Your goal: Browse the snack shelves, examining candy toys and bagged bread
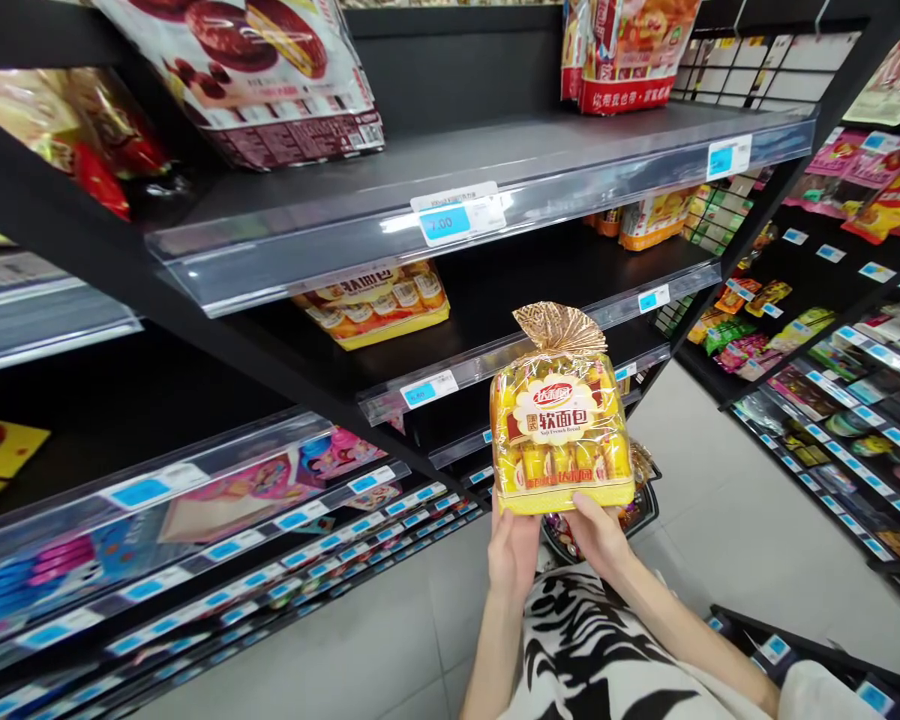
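A yellow bag of soft French bread (562,425) is held up in front of the shelves, its gathered gold top upright. My left hand (514,548) grips the lower left of the bag from below, most of its fingers hidden behind it. At the bottom right edge, my right hand (598,532) holds the bag with the thumb on the front. Beneath the hands, a dark basket (647,505) with wrapped goods is partly covered by the bag and my arms. Another similar yellow bread pack (390,305) lies on the middle shelf at the left.
A price-tagged upper shelf (495,150) carries a pie bag (285,90) and a red-based bag (622,60). An orange-based pack (652,220) stands on the middle shelf. Snack racks (855,370) line the right side, across the grey tiled floor (709,440).
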`<state>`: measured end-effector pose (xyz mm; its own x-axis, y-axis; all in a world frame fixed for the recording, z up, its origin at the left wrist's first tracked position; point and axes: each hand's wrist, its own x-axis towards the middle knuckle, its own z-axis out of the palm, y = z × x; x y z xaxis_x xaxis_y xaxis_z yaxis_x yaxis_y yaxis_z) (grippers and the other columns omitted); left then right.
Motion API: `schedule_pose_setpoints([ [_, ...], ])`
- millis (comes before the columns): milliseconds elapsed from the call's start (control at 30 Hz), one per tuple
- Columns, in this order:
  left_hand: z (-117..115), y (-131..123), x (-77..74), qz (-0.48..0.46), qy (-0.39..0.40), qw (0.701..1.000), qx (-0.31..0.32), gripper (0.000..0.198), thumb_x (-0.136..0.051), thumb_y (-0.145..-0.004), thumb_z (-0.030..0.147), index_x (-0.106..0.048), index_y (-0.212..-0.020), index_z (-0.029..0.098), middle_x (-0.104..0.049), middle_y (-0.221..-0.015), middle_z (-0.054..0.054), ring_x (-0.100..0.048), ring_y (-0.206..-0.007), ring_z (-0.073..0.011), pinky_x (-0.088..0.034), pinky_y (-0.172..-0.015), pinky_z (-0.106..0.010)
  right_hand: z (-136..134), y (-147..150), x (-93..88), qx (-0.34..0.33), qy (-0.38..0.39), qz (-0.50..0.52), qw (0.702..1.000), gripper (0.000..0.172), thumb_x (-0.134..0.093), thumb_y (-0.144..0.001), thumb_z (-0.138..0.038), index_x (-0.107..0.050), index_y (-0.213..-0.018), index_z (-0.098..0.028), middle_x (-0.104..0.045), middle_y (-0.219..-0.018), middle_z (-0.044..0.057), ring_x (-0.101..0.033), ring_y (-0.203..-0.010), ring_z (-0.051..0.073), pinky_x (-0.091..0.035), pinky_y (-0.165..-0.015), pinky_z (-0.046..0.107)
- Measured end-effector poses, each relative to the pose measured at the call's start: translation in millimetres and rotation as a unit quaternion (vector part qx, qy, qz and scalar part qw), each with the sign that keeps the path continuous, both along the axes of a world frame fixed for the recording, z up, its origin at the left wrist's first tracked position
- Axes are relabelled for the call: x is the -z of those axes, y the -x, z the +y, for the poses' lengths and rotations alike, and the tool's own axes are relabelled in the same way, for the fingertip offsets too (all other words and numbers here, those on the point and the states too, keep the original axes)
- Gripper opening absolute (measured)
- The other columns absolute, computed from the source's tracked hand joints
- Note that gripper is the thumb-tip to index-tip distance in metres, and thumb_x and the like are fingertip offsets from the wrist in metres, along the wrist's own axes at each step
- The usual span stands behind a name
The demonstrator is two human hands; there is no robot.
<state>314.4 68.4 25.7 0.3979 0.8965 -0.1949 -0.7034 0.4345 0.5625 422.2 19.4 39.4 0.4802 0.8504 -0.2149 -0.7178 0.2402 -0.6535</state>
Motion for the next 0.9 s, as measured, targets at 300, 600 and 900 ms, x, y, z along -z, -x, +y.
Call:
schedule_pose_setpoints([
  [300, 0.9, 1.4, -0.8, -0.006, -0.003, 1.000, 0.000, 0.061, -0.074, -0.089, 0.046, -0.059, -0.147, 0.033, -0.056, -0.156, -0.009, -0.046, -0.148, -0.0345, -0.033, -0.124, -0.054, -0.5, 0.9, -4.4, -0.005, 0.017, -0.006, 1.000, 0.061, -0.088, -0.074, -0.033, -0.068, -0.132, -0.030, -0.079, -0.122, 0.003, -0.068, -0.126, 0.031, -0.053, -0.115, 0.053],
  [600, 1.3, 2.9, 0.6, -0.013, 0.005, 1.000, 0.003, 0.062, -0.072, -0.090, 0.044, -0.057, -0.149, 0.033, -0.055, -0.158, -0.008, -0.046, -0.147, -0.0335, -0.033, -0.124, -0.053, -2.2, 2.3, -7.8, -0.008, 0.015, -0.002, 1.000, 0.065, -0.088, -0.075, -0.032, -0.066, -0.135, -0.030, -0.079, -0.123, 0.003, -0.068, -0.127, 0.030, -0.052, -0.115, 0.052],
  [900, 0.2, 4.6, 2.3, -0.004, 0.004, 1.000, 0.000, 0.062, -0.072, -0.090, 0.046, -0.057, -0.149, 0.034, -0.054, -0.158, -0.008, -0.045, -0.148, -0.0339, -0.031, -0.124, -0.054, -3.6, 3.6, -5.4, -0.010, 0.017, -0.018, 1.000, 0.059, -0.087, -0.076, -0.033, -0.067, -0.132, -0.030, -0.080, -0.121, 0.002, -0.067, -0.128, 0.029, -0.051, -0.117, 0.053],
])
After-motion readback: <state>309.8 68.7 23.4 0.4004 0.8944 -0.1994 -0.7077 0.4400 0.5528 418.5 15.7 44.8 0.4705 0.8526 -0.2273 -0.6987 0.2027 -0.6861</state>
